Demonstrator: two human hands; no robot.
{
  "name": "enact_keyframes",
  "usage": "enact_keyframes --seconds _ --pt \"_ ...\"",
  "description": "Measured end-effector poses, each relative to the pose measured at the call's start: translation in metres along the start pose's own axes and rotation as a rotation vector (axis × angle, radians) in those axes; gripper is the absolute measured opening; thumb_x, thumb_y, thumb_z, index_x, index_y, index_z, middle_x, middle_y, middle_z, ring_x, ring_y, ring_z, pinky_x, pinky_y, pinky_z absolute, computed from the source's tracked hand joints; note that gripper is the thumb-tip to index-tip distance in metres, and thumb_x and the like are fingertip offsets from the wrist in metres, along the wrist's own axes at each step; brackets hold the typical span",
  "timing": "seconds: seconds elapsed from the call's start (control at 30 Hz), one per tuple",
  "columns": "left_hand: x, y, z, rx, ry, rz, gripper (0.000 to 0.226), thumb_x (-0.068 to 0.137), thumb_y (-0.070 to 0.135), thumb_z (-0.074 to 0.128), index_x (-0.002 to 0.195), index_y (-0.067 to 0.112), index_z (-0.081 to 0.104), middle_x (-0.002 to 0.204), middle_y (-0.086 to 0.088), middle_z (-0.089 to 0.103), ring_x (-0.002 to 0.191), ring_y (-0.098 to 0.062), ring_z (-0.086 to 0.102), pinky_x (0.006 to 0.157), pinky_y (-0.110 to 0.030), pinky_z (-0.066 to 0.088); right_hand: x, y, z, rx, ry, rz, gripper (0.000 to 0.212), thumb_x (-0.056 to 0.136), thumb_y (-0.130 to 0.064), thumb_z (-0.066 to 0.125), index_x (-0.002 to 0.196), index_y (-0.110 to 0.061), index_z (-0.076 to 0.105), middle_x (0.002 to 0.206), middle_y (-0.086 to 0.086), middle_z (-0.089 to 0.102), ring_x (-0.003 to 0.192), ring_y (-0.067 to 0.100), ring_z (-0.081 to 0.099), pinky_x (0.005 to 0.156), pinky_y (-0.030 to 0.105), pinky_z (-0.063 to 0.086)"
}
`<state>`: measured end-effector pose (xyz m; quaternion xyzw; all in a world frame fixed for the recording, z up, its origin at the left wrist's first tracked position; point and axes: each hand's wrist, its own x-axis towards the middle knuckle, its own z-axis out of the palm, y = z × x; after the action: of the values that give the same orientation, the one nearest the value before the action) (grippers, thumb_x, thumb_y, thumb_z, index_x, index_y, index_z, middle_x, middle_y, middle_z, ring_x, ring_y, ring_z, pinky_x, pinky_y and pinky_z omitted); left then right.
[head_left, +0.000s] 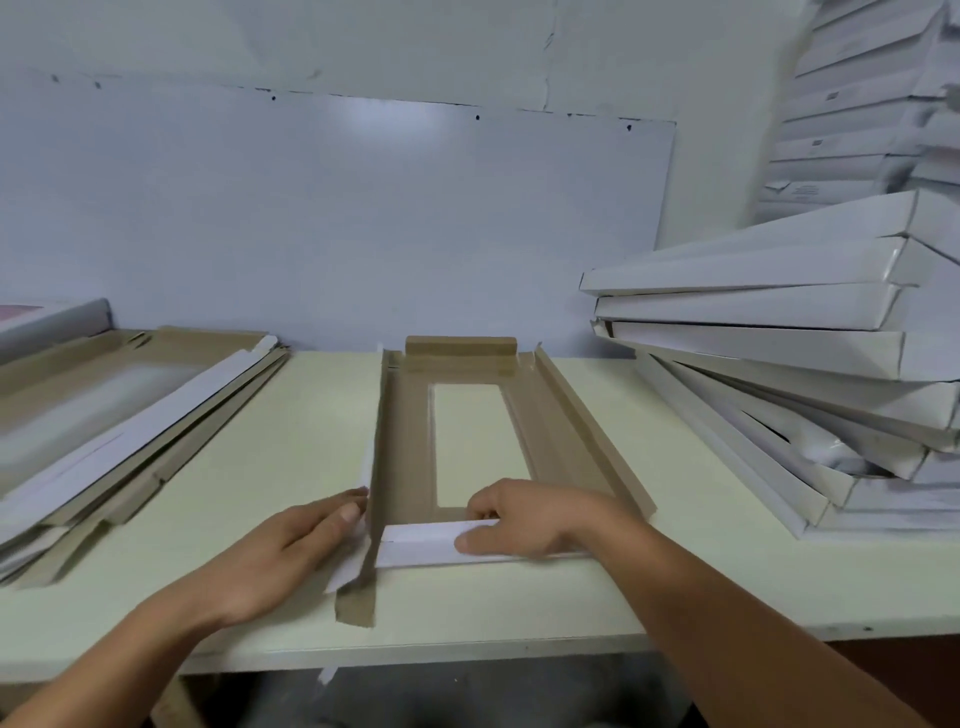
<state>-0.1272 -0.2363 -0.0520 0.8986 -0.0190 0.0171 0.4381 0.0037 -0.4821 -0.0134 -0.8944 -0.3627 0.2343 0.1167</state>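
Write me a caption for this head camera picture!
Left hand presses and right hand grips flaps of a windowed cardboard box on a table beside stacked white boxes.

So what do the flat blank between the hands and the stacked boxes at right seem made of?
The blank: thin paperboard, likely; matte brown inside, white outside, creased flaps holding their folds. The stacked boxes: seemingly the same board, white, faintly glossy at edges.
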Motion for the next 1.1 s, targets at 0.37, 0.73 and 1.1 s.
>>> enact_keyframes --seconds 0.37,0.73,1.1 --pt "0.025 -0.001 0.003 0.306 -0.202 0.067 0.053 0.097 -0.008 0.037 0.139 0.02 0.053 0.152 0.018 0.037 0.139 0.008 0.03 0.118 -0.018 0.02 -0.044 -0.007 0.04 -0.043 0.068 -0.229 0.043 0.1 -0.057 0.043 0.102 -0.025 0.072 0.135 -0.006 0.051 0.128 0.013 0.039 0.112 0.04 0.031" --pt "0.041 -0.003 -0.006 0.321 -0.126 0.185 0.036 0.084 -0.009 0.055 0.086 0.021 0.075 0.107 0.012 0.068 0.103 -0.006 0.063 0.095 -0.031 0.049 -0.059 0.029 0.042 0.249 0.269 -0.178 0.041 0.101 -0.044 0.049 0.088 -0.009 0.066 0.09 0.0 0.072 0.085 0.014 0.068 0.089 0.039 0.054" --pt "0.038 0.003 0.011 0.48 -0.088 0.283 0.026 0.084 -0.005 0.045 0.081 0.018 0.057 0.096 0.007 0.055 0.095 -0.011 0.049 0.09 -0.03 0.041 -0.026 0.155 -0.019 0.535 0.841 0.524 0.018 0.095 -0.021 0.056 0.093 -0.013 0.073 0.082 0.002 0.072 0.066 0.02 0.062 0.065 0.028 0.047"
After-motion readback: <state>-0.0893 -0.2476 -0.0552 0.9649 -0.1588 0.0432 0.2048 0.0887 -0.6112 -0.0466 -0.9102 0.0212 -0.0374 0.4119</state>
